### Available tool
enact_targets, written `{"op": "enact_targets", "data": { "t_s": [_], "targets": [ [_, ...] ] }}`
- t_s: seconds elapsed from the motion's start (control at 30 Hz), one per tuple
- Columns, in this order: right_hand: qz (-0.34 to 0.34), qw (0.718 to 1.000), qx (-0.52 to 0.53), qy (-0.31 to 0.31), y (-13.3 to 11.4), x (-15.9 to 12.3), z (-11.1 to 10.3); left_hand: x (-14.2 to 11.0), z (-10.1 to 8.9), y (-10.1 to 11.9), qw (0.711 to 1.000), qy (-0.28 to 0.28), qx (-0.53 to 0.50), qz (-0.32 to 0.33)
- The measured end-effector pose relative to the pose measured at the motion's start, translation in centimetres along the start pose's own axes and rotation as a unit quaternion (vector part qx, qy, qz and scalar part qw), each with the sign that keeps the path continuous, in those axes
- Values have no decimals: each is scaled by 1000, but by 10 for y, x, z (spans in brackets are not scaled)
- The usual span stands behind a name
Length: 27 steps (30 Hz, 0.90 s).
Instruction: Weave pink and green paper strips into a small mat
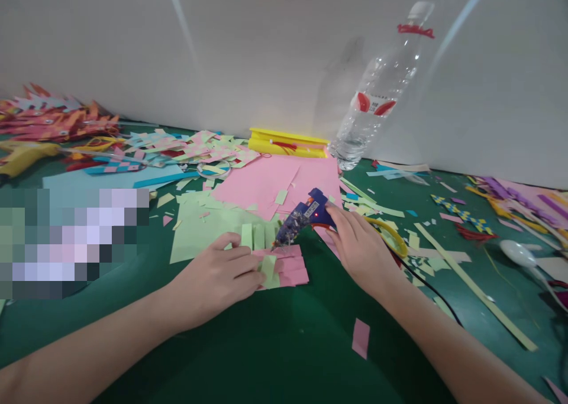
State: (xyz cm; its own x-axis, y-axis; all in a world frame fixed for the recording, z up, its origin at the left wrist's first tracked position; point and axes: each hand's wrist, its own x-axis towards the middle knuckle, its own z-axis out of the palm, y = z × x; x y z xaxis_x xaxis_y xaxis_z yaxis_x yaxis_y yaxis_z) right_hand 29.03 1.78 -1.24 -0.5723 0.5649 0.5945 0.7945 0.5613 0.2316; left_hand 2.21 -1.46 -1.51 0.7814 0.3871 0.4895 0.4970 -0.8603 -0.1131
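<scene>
My right hand [361, 247] is wrapped around the grip of a blue hot glue gun [316, 210]. Its dark, smeared nozzle slants down to the left and meets, or nearly meets, a small piece of pink and green paper strips [290, 265]. Curled over the left end of that piece, my left hand [224, 274] grips it at the table with the fingertips. Upright green strips stick up behind my fingers. Under and behind them lie a light green sheet [195, 238] and a pink sheet [248, 185]. The underside of the piece is hidden.
A plastic bottle [377, 102] leans against the grey wall. A yellow folded paper [288, 144] lies at its foot. Paper scraps [195, 146] and a yellow glue gun [26, 158] are at left. At right are a white spoon [517, 253] and the black cord [435, 285].
</scene>
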Motion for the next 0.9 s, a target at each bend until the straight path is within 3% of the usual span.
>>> {"op": "enact_targets", "data": {
  "t_s": [0.9],
  "targets": [
    [-12, 999, -38, 21, 0, 0, 1, 1, 0, 0, 1000, 2, -10, -3]
  ]
}}
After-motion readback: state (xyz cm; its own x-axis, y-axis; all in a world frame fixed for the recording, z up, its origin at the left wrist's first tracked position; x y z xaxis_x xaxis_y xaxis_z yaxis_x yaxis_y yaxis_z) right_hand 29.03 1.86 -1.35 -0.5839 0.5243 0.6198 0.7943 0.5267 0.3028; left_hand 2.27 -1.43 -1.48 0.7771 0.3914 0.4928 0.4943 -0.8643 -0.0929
